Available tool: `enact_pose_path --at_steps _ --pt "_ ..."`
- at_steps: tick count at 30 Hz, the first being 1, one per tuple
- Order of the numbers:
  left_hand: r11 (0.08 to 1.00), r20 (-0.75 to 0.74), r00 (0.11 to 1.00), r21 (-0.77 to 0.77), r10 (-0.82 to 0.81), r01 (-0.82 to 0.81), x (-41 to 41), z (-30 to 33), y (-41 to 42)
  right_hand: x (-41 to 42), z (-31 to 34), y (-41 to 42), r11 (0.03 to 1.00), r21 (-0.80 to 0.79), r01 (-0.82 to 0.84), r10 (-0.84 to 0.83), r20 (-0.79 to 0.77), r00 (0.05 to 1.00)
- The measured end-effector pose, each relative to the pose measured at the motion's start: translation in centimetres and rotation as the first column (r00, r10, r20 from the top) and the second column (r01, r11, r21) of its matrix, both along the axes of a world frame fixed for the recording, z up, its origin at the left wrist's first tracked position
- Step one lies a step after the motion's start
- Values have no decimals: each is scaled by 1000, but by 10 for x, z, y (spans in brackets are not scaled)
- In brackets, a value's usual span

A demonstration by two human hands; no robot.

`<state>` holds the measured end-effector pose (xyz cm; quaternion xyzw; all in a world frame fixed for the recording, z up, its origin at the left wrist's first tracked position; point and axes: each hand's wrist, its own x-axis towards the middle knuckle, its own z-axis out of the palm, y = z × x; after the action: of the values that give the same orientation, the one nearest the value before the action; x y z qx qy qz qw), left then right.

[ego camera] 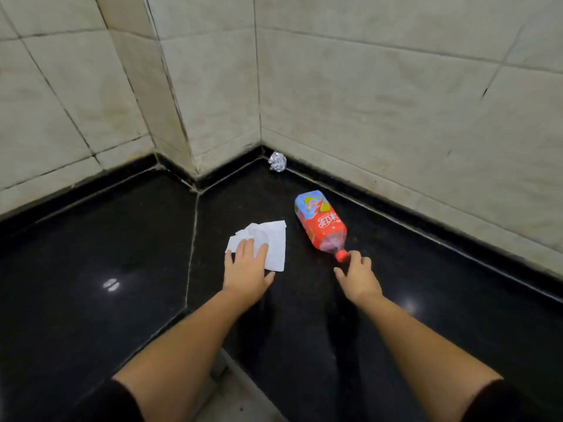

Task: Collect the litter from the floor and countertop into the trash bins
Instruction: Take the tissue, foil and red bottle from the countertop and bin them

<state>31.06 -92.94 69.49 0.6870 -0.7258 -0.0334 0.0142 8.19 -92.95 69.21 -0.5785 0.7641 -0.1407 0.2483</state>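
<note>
Here, both bare forearms are reaching forward over a glossy black stone worktop (91, 239) that is running into a corner of pale tiled walls (380, 102). The left hand (247, 269) is lying palm down with its fingers spread, the fingertips resting on the near edge of a crumpled white paper tissue (268, 239); it is pressing flat rather than pinching. The tissue is lying partly unfolded just right of a pale seam (192, 248) in the stone. The right hand (359, 274) is curling loosely, with its thumb apart and its fingers bent around the red cap (341, 255) of a plastic bottle (320, 223). The fingertips are at the cap, yet whether they are actually gripping it is something I cannot tell. The bottle is lying on its side, its cap end pointing towards the person and its base pointing towards the corner. Its label is red with a blue and green patch near the base, and the clear neck is showing a reddish tint. The bottle is sitting just beside the tissue, apart from it. Farther back, a crumpled ball of silver foil (277, 162) is resting in the corner, against the black upstand at the foot of the right wall. Two bright light reflections are shining on the stone, one on each side of the forearms. Dark sleeves (122, 403) are showing at the bottom edge.
</note>
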Motion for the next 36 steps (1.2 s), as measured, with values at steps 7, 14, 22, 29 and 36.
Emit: enact_pose_path --at_steps 7,14,22,29,36 --pt "957 -105 978 251 179 -149 12 -31 -87 16 -27 -55 977 -14 211 -204 204 957" --pt "923 -119 985 380 123 -69 12 -54 -121 4 -28 -79 942 -117 313 -254 357 899" --pt "956 -212 977 280 -24 84 42 -27 -220 2 18 -155 816 -301 493 -388 346 854" --pt "987 -354 935 152 9 48 58 12 -350 12 27 -199 844 -248 475 -392 319 863" --pt "970 -452 890 235 54 60 -2 -14 -433 21 1 -221 823 -233 518 -402 406 821"
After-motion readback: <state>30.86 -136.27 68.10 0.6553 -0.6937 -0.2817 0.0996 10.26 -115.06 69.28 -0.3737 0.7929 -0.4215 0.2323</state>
